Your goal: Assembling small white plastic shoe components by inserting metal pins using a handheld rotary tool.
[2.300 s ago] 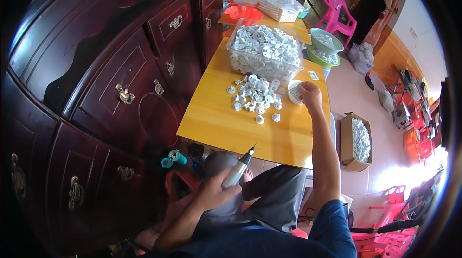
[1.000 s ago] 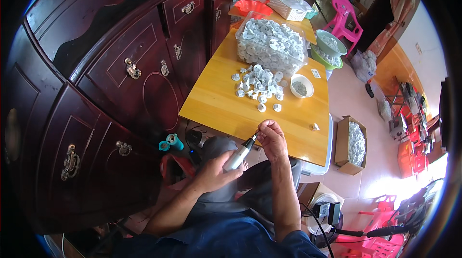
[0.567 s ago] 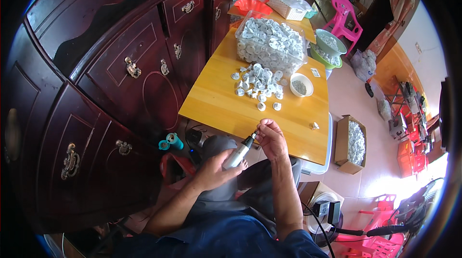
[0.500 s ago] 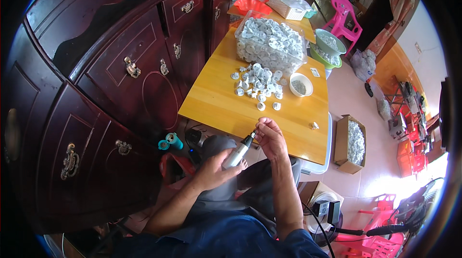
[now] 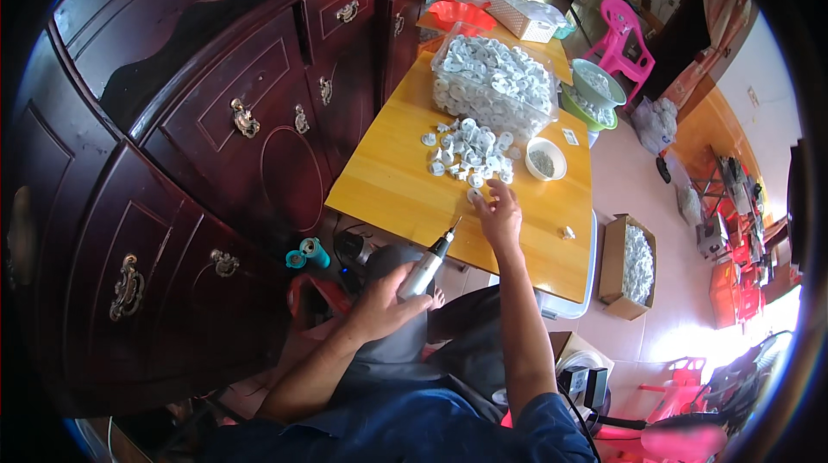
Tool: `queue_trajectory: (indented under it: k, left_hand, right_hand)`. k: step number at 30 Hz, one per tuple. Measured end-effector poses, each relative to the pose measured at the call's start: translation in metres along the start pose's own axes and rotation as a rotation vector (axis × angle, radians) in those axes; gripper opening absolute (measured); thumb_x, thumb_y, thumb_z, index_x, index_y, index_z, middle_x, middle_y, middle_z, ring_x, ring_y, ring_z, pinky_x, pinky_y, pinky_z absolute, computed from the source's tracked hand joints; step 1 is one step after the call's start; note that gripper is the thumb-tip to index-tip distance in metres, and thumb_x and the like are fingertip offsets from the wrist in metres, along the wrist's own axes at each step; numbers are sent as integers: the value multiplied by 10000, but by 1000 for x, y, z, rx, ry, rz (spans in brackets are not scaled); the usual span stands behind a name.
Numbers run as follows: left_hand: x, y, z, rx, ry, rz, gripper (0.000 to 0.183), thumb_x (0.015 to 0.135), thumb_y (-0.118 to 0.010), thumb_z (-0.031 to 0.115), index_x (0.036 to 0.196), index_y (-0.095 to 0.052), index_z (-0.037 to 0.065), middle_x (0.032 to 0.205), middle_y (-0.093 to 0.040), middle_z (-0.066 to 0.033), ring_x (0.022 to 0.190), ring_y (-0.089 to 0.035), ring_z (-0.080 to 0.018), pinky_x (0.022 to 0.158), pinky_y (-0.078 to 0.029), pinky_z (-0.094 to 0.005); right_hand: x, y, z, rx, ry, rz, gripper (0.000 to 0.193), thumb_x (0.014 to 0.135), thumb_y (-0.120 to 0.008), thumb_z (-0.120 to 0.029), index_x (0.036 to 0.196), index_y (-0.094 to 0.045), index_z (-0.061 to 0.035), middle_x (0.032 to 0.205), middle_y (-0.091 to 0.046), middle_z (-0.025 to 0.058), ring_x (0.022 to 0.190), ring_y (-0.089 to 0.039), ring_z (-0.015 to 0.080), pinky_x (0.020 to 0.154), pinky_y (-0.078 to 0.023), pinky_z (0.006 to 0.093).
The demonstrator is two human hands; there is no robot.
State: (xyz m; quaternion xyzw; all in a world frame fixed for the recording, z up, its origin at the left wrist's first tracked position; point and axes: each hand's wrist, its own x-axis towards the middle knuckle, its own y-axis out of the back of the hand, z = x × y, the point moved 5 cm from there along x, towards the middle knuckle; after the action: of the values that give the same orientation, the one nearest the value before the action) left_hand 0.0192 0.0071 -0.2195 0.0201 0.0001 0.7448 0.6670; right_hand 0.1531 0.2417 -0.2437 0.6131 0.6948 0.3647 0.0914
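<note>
My left hand is wrapped round a slim silver electric screwdriver with a black nose. Its thin bit points up and away, toward the table, with nothing visible on the tip. Over the wooden table, my right hand reaches forward with fingers apart. Its fingertips are at a small round white plastic part at the near edge of a loose heap of similar parts. Whether the fingers touch that part is hard to see.
Behind the heap stands a clear bin full of white parts. A white bowl of tiny metal pieces, perhaps screws, sits on its right. One white part lies apart on the yellow table. Dark cabinets line the left; a filled carton stands right.
My right hand has left the screwdriver's tip and moved forward to the near edge of the heap. The bit now shows bare. My left hand keeps holding the screwdriver in nearly the same place.
</note>
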Motion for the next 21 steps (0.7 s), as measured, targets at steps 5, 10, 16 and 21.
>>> queue_trajectory:
  k: [5, 10, 16, 21]
  left_hand:
    - [0, 1, 2, 12, -21, 21, 497, 875, -698, 162, 1308, -500, 19, 812, -574, 4, 576, -517, -42, 511, -441, -218]
    - [0, 3, 7, 27, 22, 7, 443, 881, -668, 141, 1269, -510, -4, 883, -635, -37, 737, -592, -92, 676, -475, -258]
    - [-1, 1, 10, 14, 80, -15, 389, 887, -643, 133, 1223, -521, -22, 940, -704, -78, 895, -681, -147, 833, -515, -303]
    - [-1, -2, 12, -29, 119, -26, 400, 883, -650, 137, 1226, -521, -22, 941, -706, -82, 905, -685, -148, 838, -515, -307]
  right_hand:
    - [9, -11, -6, -224, 114, -86, 287, 813, -666, -180, 1089, -644, -107, 959, -640, 168, 859, -637, 355, 765, -515, 439]
    - [1, -10, -3, -85, 143, -130, 250, 824, -666, -133, 1067, -634, -88, 926, -647, 141, 840, -651, 291, 746, -516, 398]
    - [-27, -19, -5, 841, -166, -272, 187, 883, -655, -34, 1068, -633, -22, 849, -631, 5, 722, -564, 68, 654, -462, 219]
    - [-40, -26, 8, 855, -236, -354, 230, 903, -674, -99, 1116, -640, -18, 863, -637, -8, 758, -582, 76, 702, -476, 229]
